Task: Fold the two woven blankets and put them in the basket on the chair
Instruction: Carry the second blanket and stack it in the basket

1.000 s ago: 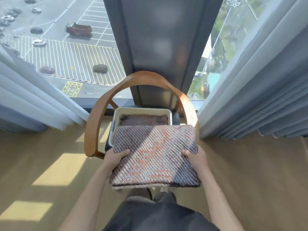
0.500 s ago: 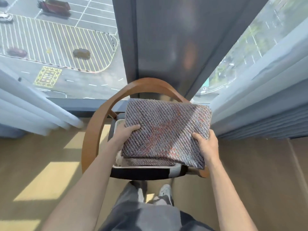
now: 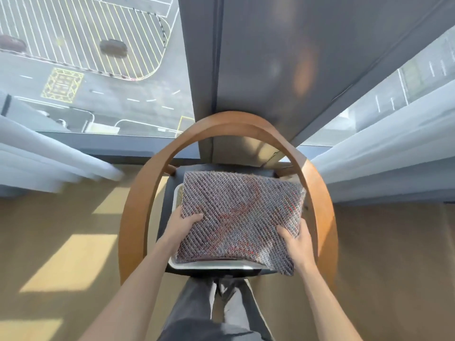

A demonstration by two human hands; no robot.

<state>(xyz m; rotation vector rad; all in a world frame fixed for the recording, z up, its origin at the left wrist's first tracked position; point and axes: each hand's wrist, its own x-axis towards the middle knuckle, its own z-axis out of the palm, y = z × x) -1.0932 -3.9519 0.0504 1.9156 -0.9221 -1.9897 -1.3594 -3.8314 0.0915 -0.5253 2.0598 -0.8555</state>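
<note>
One folded blanket (image 3: pixel 241 212) over basket (image 3: pixel 211 266), left hand (image 3: pixel 183 223) and right hand (image 3: pixel 296 242) gripping near corners, right corner overhanging rim

Brown-framed, black-seated chair (image 3: pixel 138 205); on it, white basket (image 3: pixel 216 266) and grey diagonal-weave blanket (image 3: pixel 241 217) with red-orange patches; pale blue curtains (image 3: pixel 49 153) flanking chair; tan floor (image 3: pixel 394 267).

Person, seen from own head camera; left hand (image 3: pixel 183 223) and right hand (image 3: pixel 295 244): bare; forearms (image 3: pixel 138 274): unsleeved to the lower frame edge; trousers (image 3: pixel 194 306): dark grey, plain cloth, loose legs, the right leg sunlit paler; upper garment (image 3: pixel 209 333): charcoal, hem only; footwear: blurred, unidentifiable.
</note>
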